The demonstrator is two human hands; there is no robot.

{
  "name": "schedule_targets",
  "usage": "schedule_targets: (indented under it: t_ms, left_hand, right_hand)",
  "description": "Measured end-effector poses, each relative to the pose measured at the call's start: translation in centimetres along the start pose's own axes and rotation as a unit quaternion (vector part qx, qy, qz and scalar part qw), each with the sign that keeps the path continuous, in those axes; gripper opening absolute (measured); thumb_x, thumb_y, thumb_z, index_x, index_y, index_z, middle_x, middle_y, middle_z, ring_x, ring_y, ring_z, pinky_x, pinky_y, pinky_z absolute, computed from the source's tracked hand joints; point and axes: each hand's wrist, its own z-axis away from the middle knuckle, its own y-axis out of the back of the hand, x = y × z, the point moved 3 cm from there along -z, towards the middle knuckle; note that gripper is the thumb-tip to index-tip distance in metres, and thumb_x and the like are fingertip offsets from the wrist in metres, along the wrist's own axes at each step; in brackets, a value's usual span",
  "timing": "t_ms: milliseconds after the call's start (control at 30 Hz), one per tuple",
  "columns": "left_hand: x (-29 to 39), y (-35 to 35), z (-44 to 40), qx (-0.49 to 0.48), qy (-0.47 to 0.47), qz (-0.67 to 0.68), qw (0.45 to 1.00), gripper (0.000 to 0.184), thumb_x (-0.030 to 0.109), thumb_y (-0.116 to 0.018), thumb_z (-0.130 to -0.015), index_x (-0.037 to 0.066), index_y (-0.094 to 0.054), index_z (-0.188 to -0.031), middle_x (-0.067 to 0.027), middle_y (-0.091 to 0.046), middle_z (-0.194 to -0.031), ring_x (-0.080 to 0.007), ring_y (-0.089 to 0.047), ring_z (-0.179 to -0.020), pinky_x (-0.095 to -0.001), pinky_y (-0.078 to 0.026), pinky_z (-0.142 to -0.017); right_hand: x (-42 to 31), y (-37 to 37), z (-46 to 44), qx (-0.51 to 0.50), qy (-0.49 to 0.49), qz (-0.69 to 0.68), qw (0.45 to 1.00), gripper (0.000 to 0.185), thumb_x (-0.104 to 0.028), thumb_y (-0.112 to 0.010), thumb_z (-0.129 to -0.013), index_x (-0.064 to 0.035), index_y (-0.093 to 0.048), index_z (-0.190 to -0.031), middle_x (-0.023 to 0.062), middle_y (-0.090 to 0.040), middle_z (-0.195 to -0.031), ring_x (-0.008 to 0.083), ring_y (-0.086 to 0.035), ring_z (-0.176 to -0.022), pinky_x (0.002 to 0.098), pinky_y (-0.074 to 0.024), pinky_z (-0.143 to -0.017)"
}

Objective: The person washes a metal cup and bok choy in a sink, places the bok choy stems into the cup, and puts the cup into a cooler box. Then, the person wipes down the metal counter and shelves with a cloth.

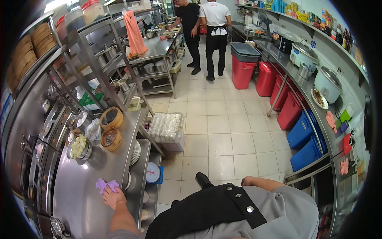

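Observation:
My left hand (113, 198) is on the steel counter (79, 199), its fingers pressed onto a crumpled purple cloth (106, 185). Farther up that counter stands a metal bowl (84, 151) holding pale green leafy vegetables (79, 146). Beside it are two round bamboo steamers, one with dark contents (111, 118) and the other (110, 138) nearer to me. A clear plastic bag (93, 130) lies next to them. My right hand (247, 181) hangs by my side, away from any surface; its fingers are mostly hidden from above.
Under the counter are stacked plates (135, 152) and a blue scale (153, 173). Wrapped egg trays (167, 126) stand on the floor. Red bins (243, 71) and blue bins (301, 128) line the right counter, which holds rice cookers (328, 85). Two people stand up the aisle.

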Motion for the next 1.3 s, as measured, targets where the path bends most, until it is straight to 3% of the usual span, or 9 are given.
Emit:
schedule_targets:
  t_ms: [133, 233, 333, 733, 1033, 1300]
  left_hand:
    - [0.2, 0.4, 0.0, -0.012, 0.011, 0.014, 1.0, 0.052, 0.042, -0.054, -0.09, 0.013, -0.053, -0.133, -0.0159, -0.053, -0.128, -0.0343, -0.049, -0.12, -0.049, -0.041, -0.097]
    - [0.1, 0.4, 0.1, -0.007, 0.009, 0.02, 1.0, 0.051, 0.042, -0.054, -0.09, 0.013, -0.053, -0.132, -0.0157, -0.054, -0.126, -0.0341, -0.05, -0.119, -0.0486, -0.041, -0.096]
    - [-0.1, -0.3, 0.0, 0.008, -0.003, 0.012, 1.0, 0.051, 0.042, -0.054, -0.09, 0.013, -0.053, -0.132, -0.0152, -0.054, -0.125, -0.034, -0.049, -0.119, -0.0483, -0.041, -0.095]
    - [0.2, 0.6, 0.1, -0.031, 0.021, 0.036, 0.999, 0.053, 0.042, -0.054, -0.09, 0.014, -0.051, -0.135, -0.0152, -0.051, -0.134, -0.0347, -0.045, -0.128, -0.0489, -0.037, -0.103]
    - [0.1, 0.2, 0.1, 0.035, -0.018, -0.019, 0.999, 0.055, 0.041, -0.052, -0.09, 0.014, -0.049, -0.138, -0.0161, -0.041, -0.148, -0.0351, -0.038, -0.136, -0.0489, -0.033, -0.108]
    - [0.6, 1.4, 0.0, -0.051, 0.02, 0.021, 0.998, 0.055, 0.042, -0.053, -0.09, 0.014, -0.05, -0.138, -0.0155, -0.047, -0.141, -0.034, -0.043, -0.13, -0.0492, -0.035, -0.105]
  right_hand:
    - [0.0, 0.2, 0.5, 0.034, 0.016, -0.021, 0.999, 0.035, -0.037, -0.067, -0.079, -0.0114, -0.073, -0.103, 0.0134, -0.073, -0.099, 0.0307, -0.07, -0.089, 0.0406, -0.0553, -0.077]
    - [-0.6, 0.2, 0.5, -0.031, -0.039, -0.003, 0.999, 0.042, -0.037, -0.074, -0.074, -0.0171, -0.074, -0.111, 0.0106, -0.072, -0.11, 0.0266, -0.068, -0.104, 0.0371, -0.0519, -0.091]
    - [-1.1, 0.1, 1.0, 0.019, 0.025, 0.003, 1.0, 0.034, -0.037, -0.068, -0.077, -0.012, -0.074, -0.099, 0.0141, -0.073, -0.094, 0.0311, -0.071, -0.084, 0.0397, -0.0569, -0.075]
    - [-0.3, -2.0, -1.2, 0.015, 0.016, -0.045, 0.999, 0.033, -0.032, -0.07, -0.074, -0.0102, -0.073, -0.099, 0.0149, -0.073, -0.089, 0.0304, -0.071, -0.076, 0.0425, -0.0573, -0.067]
    - [-0.7, -1.7, -0.8, -0.009, -0.013, -0.058, 0.998, 0.051, -0.039, -0.078, -0.069, -0.0161, -0.072, -0.114, 0.0117, -0.072, -0.109, 0.0296, -0.07, -0.094, 0.041, -0.0584, -0.075]
    - [-1.7, -1.2, 0.4, -0.025, 0.002, -0.008, 1.0, 0.048, -0.04, -0.075, -0.07, -0.0153, -0.073, -0.111, 0.0114, -0.072, -0.108, 0.0305, -0.07, -0.096, 0.0398, -0.0558, -0.082]
